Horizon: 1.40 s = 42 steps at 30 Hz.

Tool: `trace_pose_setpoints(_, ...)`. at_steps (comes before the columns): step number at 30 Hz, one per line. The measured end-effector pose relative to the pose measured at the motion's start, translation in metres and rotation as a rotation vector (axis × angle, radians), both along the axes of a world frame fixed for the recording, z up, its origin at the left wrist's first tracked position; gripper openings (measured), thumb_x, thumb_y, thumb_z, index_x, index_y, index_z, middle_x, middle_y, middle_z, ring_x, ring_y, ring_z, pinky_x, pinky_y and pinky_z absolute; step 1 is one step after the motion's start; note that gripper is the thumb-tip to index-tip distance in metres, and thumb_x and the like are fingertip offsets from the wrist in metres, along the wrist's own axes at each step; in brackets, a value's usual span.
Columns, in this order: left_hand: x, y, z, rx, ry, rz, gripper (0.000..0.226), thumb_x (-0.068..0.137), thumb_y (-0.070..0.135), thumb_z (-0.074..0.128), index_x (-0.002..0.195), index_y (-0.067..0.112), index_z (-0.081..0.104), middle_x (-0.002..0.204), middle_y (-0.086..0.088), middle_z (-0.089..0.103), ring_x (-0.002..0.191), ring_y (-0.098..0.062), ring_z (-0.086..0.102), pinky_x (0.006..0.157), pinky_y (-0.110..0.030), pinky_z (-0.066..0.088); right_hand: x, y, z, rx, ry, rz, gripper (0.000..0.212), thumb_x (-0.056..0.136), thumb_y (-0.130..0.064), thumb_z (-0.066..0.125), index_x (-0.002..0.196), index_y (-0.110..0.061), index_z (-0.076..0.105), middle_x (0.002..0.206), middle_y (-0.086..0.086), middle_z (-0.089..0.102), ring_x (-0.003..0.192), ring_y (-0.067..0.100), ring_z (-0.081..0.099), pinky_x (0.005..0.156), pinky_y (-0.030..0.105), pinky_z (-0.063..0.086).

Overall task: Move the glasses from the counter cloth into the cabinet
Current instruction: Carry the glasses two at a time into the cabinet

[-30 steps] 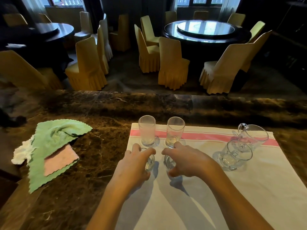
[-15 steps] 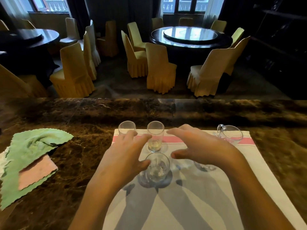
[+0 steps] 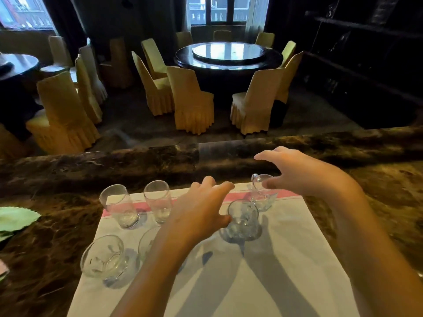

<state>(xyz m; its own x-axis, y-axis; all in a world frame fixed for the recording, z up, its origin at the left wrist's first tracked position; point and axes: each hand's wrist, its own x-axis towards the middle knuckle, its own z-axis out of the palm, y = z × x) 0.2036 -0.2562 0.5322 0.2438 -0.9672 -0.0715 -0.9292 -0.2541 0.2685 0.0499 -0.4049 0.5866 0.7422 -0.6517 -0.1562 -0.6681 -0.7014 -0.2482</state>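
A white cloth (image 3: 263, 282) with a pink stripe lies on the dark marble counter (image 3: 57, 225). Several clear glasses stand on it: two tall tumblers (image 3: 119, 205) (image 3: 158, 201) at the back left, a short faceted glass (image 3: 103, 257) at the front left, another short glass (image 3: 146, 243) half hidden by my left forearm, and two handled glass cups (image 3: 243, 219) (image 3: 262, 193) to the right. My left hand (image 3: 201, 211) hovers with spread fingers beside the nearer handled cup, holding nothing. My right hand (image 3: 297, 172) is spread above the farther handled cup, also holding nothing.
A green scalloped cloth (image 3: 16, 219) lies at the counter's left edge. A raised marble ledge (image 3: 206, 154) runs along the back of the counter. Beyond it stand round dining tables (image 3: 229, 56) ringed by yellow-covered chairs. Dark shelving (image 3: 366, 53) fills the right.
Both hands have left the short glasses and moved to the right, towards the two handled cups. The view has shifted, so the short glasses now appear uncovered at the left.
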Motion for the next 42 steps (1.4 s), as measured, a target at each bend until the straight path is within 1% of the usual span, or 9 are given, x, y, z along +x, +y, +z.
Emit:
trace_pose_setpoints(6, -0.026, -0.037, -0.035, 0.090, 0.051, -0.046, 0.071, 0.084, 0.042, 0.073, 0.144, 0.045, 0.035, 0.147, 0.002, 0.042, 0.123, -0.020, 0.049, 0.098, -0.036, 0.050, -0.001, -0.041, -0.044, 0.061, 0.111, 0.008, 0.074, 0.083, -0.030, 0.078, 0.146, -0.034, 0.039, 0.145, 0.003, 0.043, 0.118, 0.021, 0.053, 0.081, 0.022, 0.048)
trace_pose_setpoints(11, -0.029, -0.055, -0.055, 0.202, 0.037, -0.192, 0.070, 0.082, 0.042, 0.076, 0.142, 0.047, 0.039, 0.151, 0.007, 0.036, 0.132, -0.020, 0.040, 0.104, -0.036, 0.042, 0.014, -0.058, -0.076, 0.076, 0.181, 0.080, 0.078, 0.079, -0.021, 0.082, 0.144, -0.036, 0.042, 0.138, 0.004, 0.042, 0.109, 0.024, 0.053, 0.085, 0.029, 0.056)
trace_pose_setpoints(14, -0.027, -0.064, -0.058, 0.259, 0.036, -0.221, 0.067, 0.084, 0.033, 0.077, 0.141, 0.041, 0.044, 0.150, 0.003, 0.037, 0.131, -0.023, 0.042, 0.104, -0.037, 0.043, 0.023, -0.064, -0.089, 0.066, 0.226, 0.136, 0.077, 0.078, -0.017, 0.082, 0.142, -0.035, 0.044, 0.133, 0.005, 0.045, 0.103, 0.023, 0.054, 0.083, 0.030, 0.057)
trace_pose_setpoints(17, -0.029, -0.068, -0.058, 0.246, 0.019, -0.159, 0.067, 0.083, 0.035, 0.077, 0.141, 0.040, 0.043, 0.141, 0.001, 0.045, 0.121, -0.021, 0.048, 0.096, -0.032, 0.047, 0.029, -0.068, -0.102, 0.060, 0.247, 0.152, 0.076, 0.076, -0.019, 0.083, 0.140, -0.033, 0.045, 0.127, 0.005, 0.048, 0.099, 0.023, 0.054, 0.083, 0.031, 0.057)
trace_pose_setpoints(22, -0.029, -0.072, -0.065, 0.216, 0.037, 0.013, 0.072, 0.077, 0.050, 0.078, 0.139, 0.039, 0.043, 0.138, 0.002, 0.050, 0.113, -0.023, 0.056, 0.093, -0.036, 0.054, 0.033, -0.074, -0.111, 0.070, 0.245, 0.145, 0.071, 0.074, -0.020, 0.085, 0.133, -0.032, 0.048, 0.116, 0.003, 0.047, 0.093, 0.023, 0.055, 0.081, 0.030, 0.057)
trace_pose_setpoints(26, -0.031, -0.073, -0.068, 0.239, 0.034, 0.061, 0.071, 0.074, 0.053, 0.079, 0.134, 0.034, 0.047, 0.132, 0.003, 0.053, 0.106, -0.023, 0.058, 0.091, -0.035, 0.055, 0.034, -0.076, -0.113, 0.050, 0.261, 0.160, 0.070, 0.073, -0.022, 0.086, 0.132, -0.026, 0.047, 0.111, 0.003, 0.047, 0.092, 0.022, 0.056, 0.081, 0.029, 0.057)
trace_pose_setpoints(33, -0.026, -0.079, -0.073, 0.368, 0.125, 0.116, 0.074, 0.069, 0.047, 0.085, 0.133, 0.032, 0.049, 0.125, 0.005, 0.059, 0.100, -0.024, 0.060, 0.090, -0.039, 0.056, 0.032, -0.076, -0.117, 0.020, 0.222, 0.161, 0.072, 0.072, -0.027, 0.087, 0.130, -0.023, 0.045, 0.106, 0.001, 0.049, 0.086, 0.020, 0.056, 0.073, 0.023, 0.055)
trace_pose_setpoints(37, -0.031, -0.078, -0.077, 0.383, 0.121, 0.146, 0.076, 0.065, 0.043, 0.089, 0.129, 0.033, 0.050, 0.122, 0.005, 0.059, 0.096, -0.024, 0.060, 0.087, -0.039, 0.057, 0.031, -0.076, -0.123, -0.018, 0.187, 0.141, 0.069, 0.070, -0.031, 0.087, 0.125, -0.023, 0.047, 0.100, -0.001, 0.050, 0.080, 0.019, 0.056, 0.071, 0.024, 0.057)
trace_pose_setpoints(42, -0.032, -0.078, -0.073, 0.345, 0.118, 0.153, 0.073, 0.070, 0.036, 0.087, 0.132, 0.029, 0.048, 0.123, 0.002, 0.058, 0.102, -0.025, 0.061, 0.089, -0.039, 0.057, 0.029, -0.075, -0.122, -0.021, 0.155, 0.134, 0.065, 0.068, -0.032, 0.088, 0.120, -0.024, 0.051, 0.093, -0.003, 0.050, 0.077, 0.019, 0.056, 0.068, 0.024, 0.057)
